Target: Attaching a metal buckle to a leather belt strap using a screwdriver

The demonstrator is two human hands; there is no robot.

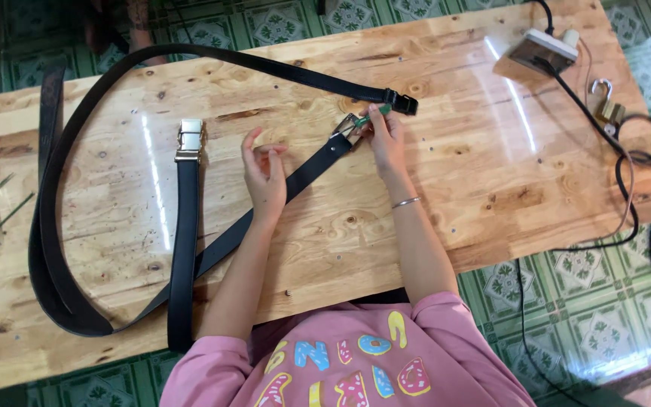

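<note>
Lying across the wooden surface [491, 173], the black belt [265, 211] looks limp, light and smooth, its metal buckle [344, 126] the only rigid grip point. Left hand [265, 175], fingers loosely open, presses the strap mid-length. Right hand [386, 136] pinches a green-handled tool [371, 117] against the buckle, just right of it.

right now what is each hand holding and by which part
The right hand holds a green-handled tool by its handle, at the belt buckle. The left hand presses on the black belt strap, fingers open, gripping nothing.
</note>
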